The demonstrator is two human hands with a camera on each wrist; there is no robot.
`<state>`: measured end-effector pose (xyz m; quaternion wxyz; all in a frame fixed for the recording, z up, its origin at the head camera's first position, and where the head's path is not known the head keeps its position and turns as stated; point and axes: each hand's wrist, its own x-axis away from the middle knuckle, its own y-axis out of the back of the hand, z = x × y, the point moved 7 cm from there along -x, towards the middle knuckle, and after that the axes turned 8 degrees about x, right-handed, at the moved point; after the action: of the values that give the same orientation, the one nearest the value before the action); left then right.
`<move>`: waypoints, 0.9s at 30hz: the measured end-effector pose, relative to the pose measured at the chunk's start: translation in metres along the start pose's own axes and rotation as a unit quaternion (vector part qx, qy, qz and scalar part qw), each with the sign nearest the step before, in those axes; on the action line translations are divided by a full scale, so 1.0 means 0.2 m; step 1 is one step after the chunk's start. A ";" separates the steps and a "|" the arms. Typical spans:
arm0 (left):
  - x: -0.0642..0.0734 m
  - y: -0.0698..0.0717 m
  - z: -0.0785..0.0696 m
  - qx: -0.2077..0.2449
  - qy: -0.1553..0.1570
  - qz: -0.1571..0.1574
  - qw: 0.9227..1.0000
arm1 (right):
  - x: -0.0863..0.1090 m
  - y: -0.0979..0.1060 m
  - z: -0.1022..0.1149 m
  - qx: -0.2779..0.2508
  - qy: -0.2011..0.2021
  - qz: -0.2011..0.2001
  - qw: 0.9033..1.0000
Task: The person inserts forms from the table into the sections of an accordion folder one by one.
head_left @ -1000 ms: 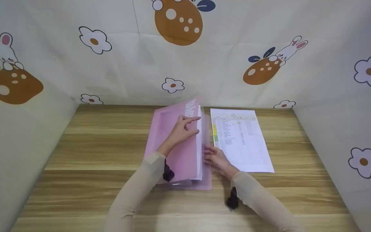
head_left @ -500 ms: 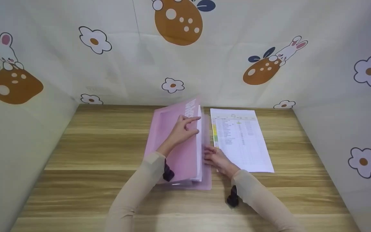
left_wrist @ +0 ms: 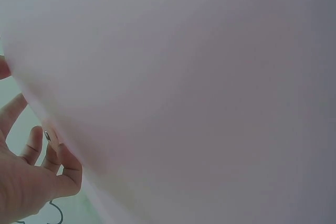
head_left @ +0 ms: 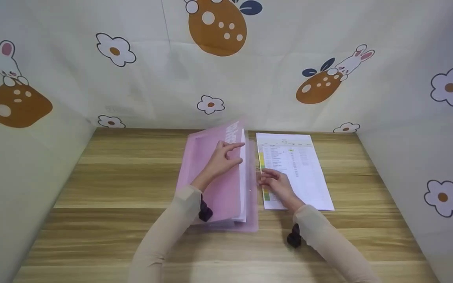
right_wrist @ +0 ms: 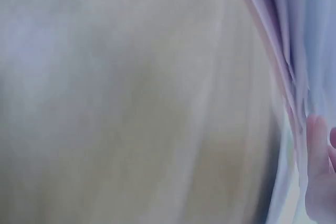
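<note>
A pink file folder (head_left: 210,173) with white sheets and clear sleeves inside lies in the middle, its cover raised at the right edge. My left hand (head_left: 220,159) holds that edge, index finger and thumb spread along it. Pink cover fills most of the left wrist view, with fingers of a hand (left_wrist: 31,177) beyond its edge. My right hand (head_left: 279,186) has bent fingers just right of the folder, overlapping a printed table sheet (head_left: 297,157). In the right wrist view, a fingertip (right_wrist: 317,140) is right at the edges of layered sheets (right_wrist: 294,72); I cannot tell whether it pinches one.
The folder and printed sheet lie side by side on a wood-grain table (head_left: 124,188). A pale cloth (head_left: 155,78) printed with rabbits, flowers and orange fruit stands behind the table and along both sides. Dark wrist devices (head_left: 294,236) hang under both sleeves.
My right hand has moved a little right and away, from the folder's right edge to over the printed sheet's left edge. The left hand and folder cover look unchanged.
</note>
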<state>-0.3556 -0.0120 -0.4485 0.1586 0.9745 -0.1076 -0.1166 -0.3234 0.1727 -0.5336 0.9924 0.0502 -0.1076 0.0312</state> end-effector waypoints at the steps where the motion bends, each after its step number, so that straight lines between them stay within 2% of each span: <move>1: 0.00 0.00 0.00 0.002 0.003 0.001 1.000 | 0.00 0.03 0.01 0.000 0.006 -0.010 1.000; 10: 0.01 0.00 0.01 0.010 0.020 0.005 1.000 | -0.04 0.27 0.10 -0.004 0.049 -0.076 0.996; 14: 0.01 0.00 0.01 0.009 0.018 0.006 1.000 | -0.13 0.40 0.01 -0.009 0.058 -0.091 0.994; 19: 0.01 0.00 0.00 0.003 0.005 0.007 1.000 | -0.25 0.55 -0.13 -0.041 0.079 -0.119 0.989; 27: 0.00 0.00 0.00 0.006 0.004 0.007 1.000 | -0.26 0.67 -0.17 -0.048 0.064 -0.170 0.982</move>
<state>-0.3548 -0.0125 -0.4485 0.1541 0.9751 -0.1145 -0.1112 -0.3775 0.3074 -0.5650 0.9894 0.0180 -0.0350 -0.1397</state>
